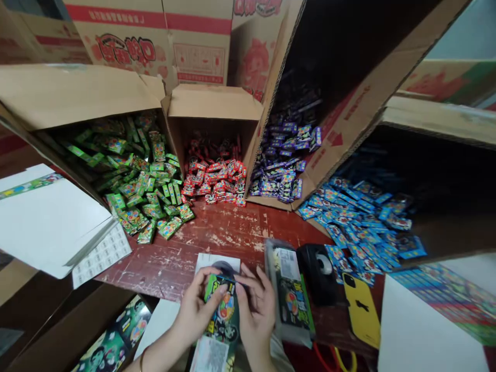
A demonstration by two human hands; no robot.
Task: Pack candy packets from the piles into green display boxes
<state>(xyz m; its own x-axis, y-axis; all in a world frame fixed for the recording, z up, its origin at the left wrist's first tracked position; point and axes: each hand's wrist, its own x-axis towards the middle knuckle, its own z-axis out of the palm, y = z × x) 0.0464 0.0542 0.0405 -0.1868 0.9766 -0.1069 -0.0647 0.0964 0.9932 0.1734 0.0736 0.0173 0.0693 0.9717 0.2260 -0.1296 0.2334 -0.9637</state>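
Observation:
In front of me, near the table's front edge, both hands grip a dark printed packet (226, 326) with green edges and bright round pictures. My left hand (201, 305) has its thumb across the front, with its fingers behind the green side. My right hand (256, 305) pinches the upper right part between thumb and fingers. A white label (212, 355) shows at the lower end. Behind the packet's top edge is a dark rounded shape I cannot make out. To the right of my right hand lies a similar packet in a clear plastic sleeve (291, 297).
Open cartons spill small green boxes (151, 181), red packets (217, 178), purple packets (282, 170) and blue packets (356, 217). A black tape dispenser (318, 279), a yellow phone (361, 310) and scissors handles (341, 359) sit right. White sheets (50, 217) lie left.

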